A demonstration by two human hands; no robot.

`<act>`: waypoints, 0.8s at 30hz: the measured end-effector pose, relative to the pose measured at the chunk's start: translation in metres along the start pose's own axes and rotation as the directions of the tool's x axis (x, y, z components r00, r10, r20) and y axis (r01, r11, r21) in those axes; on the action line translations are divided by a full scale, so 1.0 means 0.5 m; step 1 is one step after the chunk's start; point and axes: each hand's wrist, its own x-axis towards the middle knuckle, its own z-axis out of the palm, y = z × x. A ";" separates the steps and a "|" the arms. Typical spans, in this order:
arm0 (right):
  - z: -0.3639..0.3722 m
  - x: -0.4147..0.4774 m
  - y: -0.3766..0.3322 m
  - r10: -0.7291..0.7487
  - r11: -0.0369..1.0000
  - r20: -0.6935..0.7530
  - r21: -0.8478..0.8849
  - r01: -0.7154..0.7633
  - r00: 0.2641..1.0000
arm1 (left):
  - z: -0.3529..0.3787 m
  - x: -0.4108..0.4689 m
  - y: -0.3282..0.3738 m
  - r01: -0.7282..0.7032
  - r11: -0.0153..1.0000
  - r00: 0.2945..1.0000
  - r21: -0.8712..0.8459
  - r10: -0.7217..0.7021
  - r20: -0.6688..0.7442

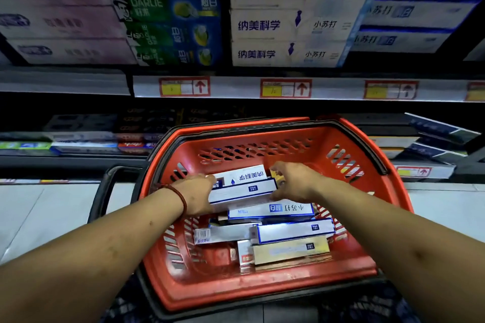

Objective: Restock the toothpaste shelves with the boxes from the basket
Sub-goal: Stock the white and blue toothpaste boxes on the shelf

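Observation:
A red plastic basket (pixel 262 286) sits low in front of me and holds several white and blue toothpaste boxes (pixel 291 231). Both my hands reach into it. My left hand (pixel 195 196) grips the left end of a stack of white and blue boxes (pixel 244 190). My right hand (pixel 294 181) grips the right end of the same stack, its fingers curled over the edge. Above, the shelf holds stacked white toothpaste boxes (pixel 278 18) with blue print.
Green and blue Darlie boxes (pixel 168 13) and pink boxes (pixel 60 16) fill the upper shelf to the left. Price tags (pixel 286 88) run along the shelf edge. A lower, darker shelf (pixel 86 136) holds more boxes. Pale floor tiles (pixel 52 212) lie beside the basket.

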 end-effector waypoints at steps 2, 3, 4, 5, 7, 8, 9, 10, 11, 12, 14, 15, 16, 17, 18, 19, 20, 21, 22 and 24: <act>0.013 0.018 0.003 0.014 1.000 0.025 -0.002 -0.014 1.000 | 0.014 0.008 -0.008 0.006 0.998 1.000 0.063 -0.007 0.031; 0.018 0.026 0.002 0.020 1.000 0.035 -0.007 -0.020 0.999 | 0.020 0.010 -0.009 0.011 0.995 0.999 0.100 -0.015 0.044; 0.024 0.034 0.002 0.023 1.000 0.038 -0.019 -0.022 0.999 | 0.024 0.013 -0.009 0.012 0.990 0.999 0.141 -0.019 0.050; 0.029 0.044 0.002 0.027 0.999 0.044 -0.032 -0.025 0.999 | 0.028 0.017 -0.011 0.009 0.984 0.999 0.178 -0.018 0.048; 0.042 0.059 0.002 0.026 0.999 0.068 -0.049 -0.022 0.997 | 0.032 0.021 -0.012 -0.002 0.968 1.000 0.252 -0.005 0.026; 0.050 0.062 0.001 0.030 0.998 0.083 -0.061 -0.025 0.996 | 0.036 0.022 -0.012 -0.002 0.956 1.000 0.293 -0.002 0.015; 0.060 0.065 -0.001 0.038 0.996 0.094 -0.086 -0.030 0.995 | 0.040 0.022 -0.014 0.000 0.943 1.000 0.334 -0.003 0.007; 0.069 0.068 -0.001 0.043 0.992 0.094 -0.119 -0.032 0.995 | 0.045 0.022 -0.014 0.004 0.931 1.000 0.365 -0.007 0.008; 0.077 0.070 -0.001 0.050 0.988 0.091 -0.150 -0.036 0.995 | 0.048 0.023 -0.014 0.007 0.922 1.000 0.386 -0.012 0.011; 0.086 0.073 0.000 0.055 0.984 0.082 -0.172 -0.040 0.995 | 0.050 0.024 -0.013 0.008 0.919 1.000 0.395 -0.014 0.012; 0.096 0.076 0.006 0.069 0.983 0.045 -0.174 -0.060 0.997 | 0.042 0.026 -0.010 -0.011 0.923 1.000 0.386 0.009 0.008; 0.097 0.075 0.009 0.076 0.982 0.024 -0.174 -0.071 0.997 | 0.035 0.026 -0.009 -0.034 0.931 0.999 0.365 0.035 0.004; 0.098 0.072 0.013 0.079 0.980 0.003 -0.183 -0.077 0.997 | 0.028 0.026 -0.007 -0.060 0.939 0.998 0.338 0.064 0.000; 0.097 0.068 0.018 0.079 0.976 -0.014 -0.201 -0.080 0.997 | 0.023 0.026 -0.006 -0.087 0.945 0.996 0.316 0.094 -0.008; 0.096 0.064 0.025 0.078 0.971 -0.032 -0.226 -0.083 0.996 | 0.018 0.025 -0.003 -0.111 0.947 0.992 0.301 0.123 -0.022; 0.092 0.059 0.030 0.083 0.963 -0.047 -0.253 -0.092 0.995 | 0.015 0.024 0.000 -0.128 0.950 0.989 0.286 0.144 -0.035; 0.086 0.052 0.035 0.090 0.957 -0.061 -0.270 -0.104 0.994 | 0.013 0.022 0.002 -0.139 0.953 0.986 0.269 0.158 -0.050; 0.079 0.047 0.038 0.093 0.957 -0.075 -0.270 -0.110 0.993 | 0.012 0.020 0.002 -0.144 0.958 0.984 0.249 0.164 -0.063; 0.069 0.040 0.039 0.085 0.960 -0.094 -0.259 -0.107 0.992 | 0.009 0.016 0.001 -0.147 0.965 0.982 0.219 0.169 -0.083; 0.049 0.027 0.035 0.064 0.971 -0.146 -0.218 -0.095 0.987 | -0.005 0.005 -0.005 -0.152 0.983 0.978 0.101 0.164 -0.129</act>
